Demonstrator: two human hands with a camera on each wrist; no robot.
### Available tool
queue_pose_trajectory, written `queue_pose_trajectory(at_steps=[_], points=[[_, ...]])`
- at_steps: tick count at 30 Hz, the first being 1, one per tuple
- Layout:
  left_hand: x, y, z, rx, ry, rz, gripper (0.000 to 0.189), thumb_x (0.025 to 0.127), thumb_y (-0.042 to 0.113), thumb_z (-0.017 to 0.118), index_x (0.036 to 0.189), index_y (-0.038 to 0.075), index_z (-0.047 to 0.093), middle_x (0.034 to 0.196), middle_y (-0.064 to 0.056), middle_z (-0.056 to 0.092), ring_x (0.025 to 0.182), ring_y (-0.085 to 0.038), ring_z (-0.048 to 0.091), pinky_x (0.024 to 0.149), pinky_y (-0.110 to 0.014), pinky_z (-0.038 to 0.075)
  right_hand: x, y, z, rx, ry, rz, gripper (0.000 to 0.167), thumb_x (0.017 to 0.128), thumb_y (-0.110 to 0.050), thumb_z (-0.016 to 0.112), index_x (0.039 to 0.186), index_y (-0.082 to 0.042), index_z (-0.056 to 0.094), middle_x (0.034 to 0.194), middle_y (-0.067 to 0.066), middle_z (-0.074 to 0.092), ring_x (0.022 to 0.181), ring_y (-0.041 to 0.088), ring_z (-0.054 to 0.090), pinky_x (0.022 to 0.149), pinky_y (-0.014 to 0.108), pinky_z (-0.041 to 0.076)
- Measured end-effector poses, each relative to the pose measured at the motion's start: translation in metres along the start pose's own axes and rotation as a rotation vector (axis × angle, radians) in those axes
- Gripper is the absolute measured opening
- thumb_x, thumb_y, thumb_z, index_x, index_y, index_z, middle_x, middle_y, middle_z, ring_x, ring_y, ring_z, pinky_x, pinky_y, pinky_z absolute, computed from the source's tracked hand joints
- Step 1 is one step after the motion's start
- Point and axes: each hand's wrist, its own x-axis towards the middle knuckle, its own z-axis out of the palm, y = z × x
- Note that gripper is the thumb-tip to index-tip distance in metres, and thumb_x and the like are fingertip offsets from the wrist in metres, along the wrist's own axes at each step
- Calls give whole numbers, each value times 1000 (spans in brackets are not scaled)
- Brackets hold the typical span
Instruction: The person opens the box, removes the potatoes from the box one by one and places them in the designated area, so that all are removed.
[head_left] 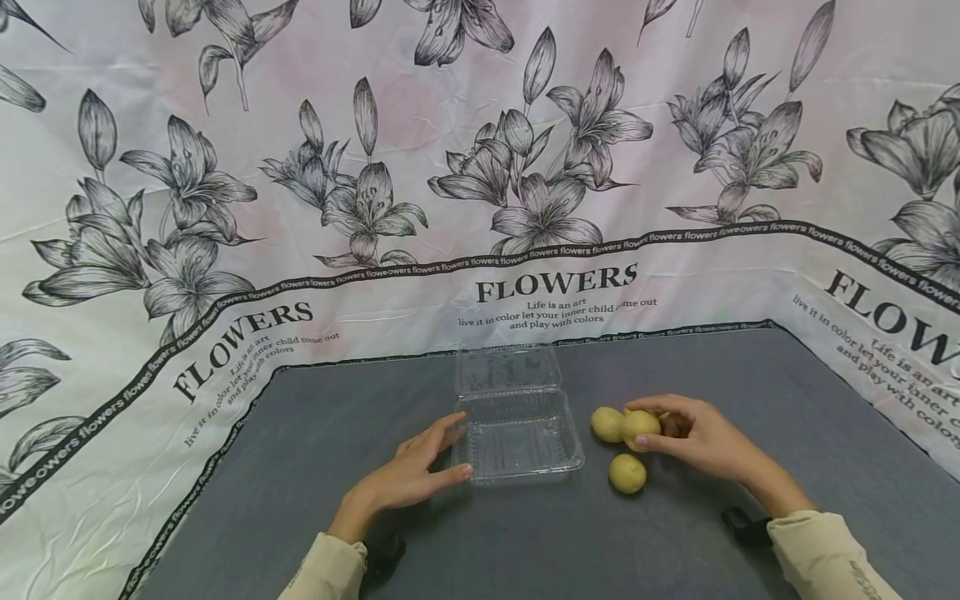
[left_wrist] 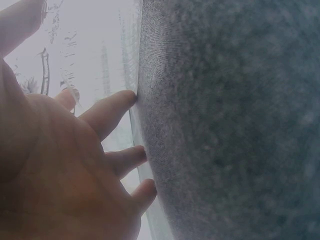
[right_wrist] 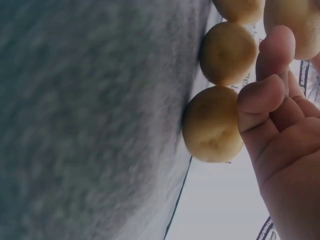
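In the head view a clear plastic clamshell box (head_left: pixel 517 478) lies with its lid (head_left: pixel 508 371) folded back. My left hand (head_left: pixel 416 467) is at the box's left side, thumb and fingers spread; in the left wrist view several fingertips (left_wrist: pixel 142 192) are at its clear wall. To the right of the box, my right hand (head_left: pixel 693 437) pinches a yellow potato (head_left: pixel 641 427) between thumb and fingers, raised off the table in the right wrist view. Beside it are another potato (head_left: pixel 606 425) and a nearer one (head_left: pixel 627 474). A further potato (right_wrist: pixel 212 125) sits by my curled fingers, mostly hidden by my hand in the head view.
A dark grey cloth (head_left: pixel 540 542) covers the table. Behind it and along both sides hangs a white curtain (head_left: pixel 405 317) with flower prints and lettering. A black strap (head_left: pixel 746 527) is at my right wrist.
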Motion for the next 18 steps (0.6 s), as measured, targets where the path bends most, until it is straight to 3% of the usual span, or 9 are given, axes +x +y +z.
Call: queue_pose_trajectory(at_steps=[9,18], points=[[-1,-1,1,10,1,-2,81,102,50,57,165,25,13,166,-4,33,156,-31,26,117,-71,9,-5,4,-3,-18,8,-34,44,89,-10,80,131,-8,68,107,2,71,61,7,51,53,24,43],[0,-2,1,9,-3,5,81,102,50,57,164,26,13,166,-4,33,157,-31,25,117,-71,9,-7,2,-5,-20,11,4,45,87,-12,82,130,-6,69,110,5,72,60,7,50,51,24,42]])
